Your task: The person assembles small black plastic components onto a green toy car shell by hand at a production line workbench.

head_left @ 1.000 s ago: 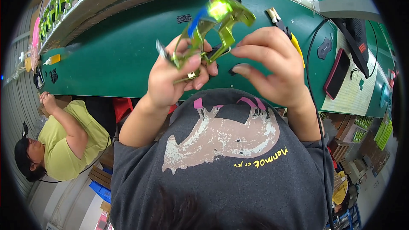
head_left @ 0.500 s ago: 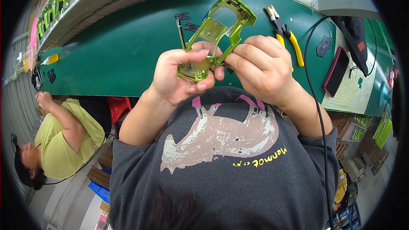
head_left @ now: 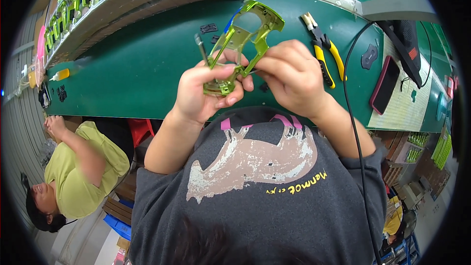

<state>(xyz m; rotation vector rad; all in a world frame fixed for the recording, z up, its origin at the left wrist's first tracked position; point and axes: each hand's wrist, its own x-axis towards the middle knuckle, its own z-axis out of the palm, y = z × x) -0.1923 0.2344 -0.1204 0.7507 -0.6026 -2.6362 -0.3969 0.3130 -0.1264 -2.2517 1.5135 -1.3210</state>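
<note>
My left hand (head_left: 194,93) is closed round the lower end of a bright green plastic frame (head_left: 239,38), which is tilted upward above the table's near edge. The frame has a large rounded opening at its far end and a blue strip along its left edge. A thin metal rod (head_left: 200,43) sticks up beside my left fingers; where its lower end goes is hidden. With fingertips pinched together, my right hand (head_left: 295,78) meets the frame's right side near its middle. A thin dark sliver shows at those fingertips, too small to name.
Yellow-and-black pliers (head_left: 319,54) lie to the right on the green table (head_left: 147,59), beyond them a black flat part (head_left: 369,56), a phone (head_left: 385,86) and a hanging black cable (head_left: 345,64). Small black parts (head_left: 208,28) lie behind the frame. A person (head_left: 83,167) sits at left.
The frame has shifted slightly left and turned a little. My right hand has moved slightly left with it, its fingertips still at the frame's side.
</note>
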